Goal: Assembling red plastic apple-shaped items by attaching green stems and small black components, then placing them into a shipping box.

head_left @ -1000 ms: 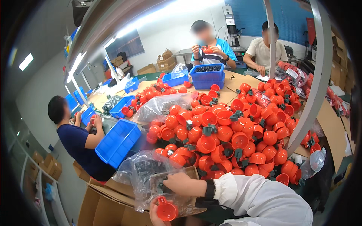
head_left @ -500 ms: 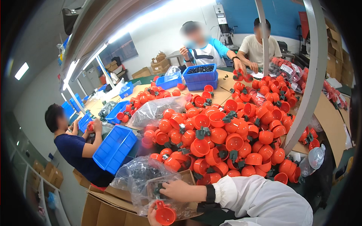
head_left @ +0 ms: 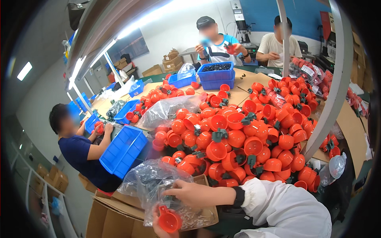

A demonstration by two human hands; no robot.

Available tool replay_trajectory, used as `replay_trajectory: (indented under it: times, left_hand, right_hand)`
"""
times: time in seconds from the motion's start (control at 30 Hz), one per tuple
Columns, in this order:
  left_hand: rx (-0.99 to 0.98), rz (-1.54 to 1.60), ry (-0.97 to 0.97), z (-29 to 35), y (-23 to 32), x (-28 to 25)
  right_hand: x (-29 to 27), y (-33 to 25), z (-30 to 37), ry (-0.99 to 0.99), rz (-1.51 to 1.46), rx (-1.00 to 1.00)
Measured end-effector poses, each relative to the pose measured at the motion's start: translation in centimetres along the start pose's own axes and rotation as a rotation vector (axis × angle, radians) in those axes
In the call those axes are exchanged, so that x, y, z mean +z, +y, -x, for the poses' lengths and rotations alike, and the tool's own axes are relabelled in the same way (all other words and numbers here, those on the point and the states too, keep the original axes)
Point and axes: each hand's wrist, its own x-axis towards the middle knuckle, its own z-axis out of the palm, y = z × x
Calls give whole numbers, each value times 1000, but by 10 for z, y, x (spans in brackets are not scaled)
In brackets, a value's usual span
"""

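Note:
My left hand (head_left: 159, 227) grips a red plastic cup (head_left: 169, 221) with a small tab on its rim, at the bottom centre. The cup's open side faces up. Just above it, my right hand (head_left: 192, 193) reaches leftward, its fingers apart over a clear plastic bag (head_left: 149, 180). No part shows clearly between those fingers. Blurred dark pieces lie in the bag beneath them. Below the right wrist is a shallow cardboard tray (head_left: 213, 206) with small pale pieces. Beyond my right arm spreads a large heap of red cups (head_left: 254, 145), many with dark green fittings.
A tilted blue bin (head_left: 124, 150) stands left of the bag; an open carton (head_left: 113, 222) sits below it. Stacked blue bins (head_left: 216, 82) hold black parts. A white post (head_left: 331, 91) rises at the right. Co-workers sit at left (head_left: 81, 146) and across the table.
My right hand has lifted slightly, and the dark green fitting at its fingertips no longer shows. My left hand still holds the cup. The co-worker across now raises a red cup.

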Motion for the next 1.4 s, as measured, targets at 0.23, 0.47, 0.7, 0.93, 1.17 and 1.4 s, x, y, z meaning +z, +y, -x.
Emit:
replay_trajectory:
  times: [0.23,0.47,0.7,0.93,1.17,1.4]
  left_hand:
    - [20,-98,-17,-10,13,-1]
    - [-132,-183,-184,0,1,4]
    - [-281,-58,-275,15,-4,16]
    - [-218,-205,-268,22,-7,23]
    - [-228,-188,-234,11,-5,22]
    - [-246,-213,-313,-3,-16,5]
  right_hand:
    - [-18,-8,20,120,-429,3]
    - [4,-3,10,251,-334,75]
    - [9,16,15,352,-206,18]
    - [-29,-6,29,217,-474,35]
    - [-21,15,24,-12,-647,76]
    - [-14,12,19,-149,-656,135]
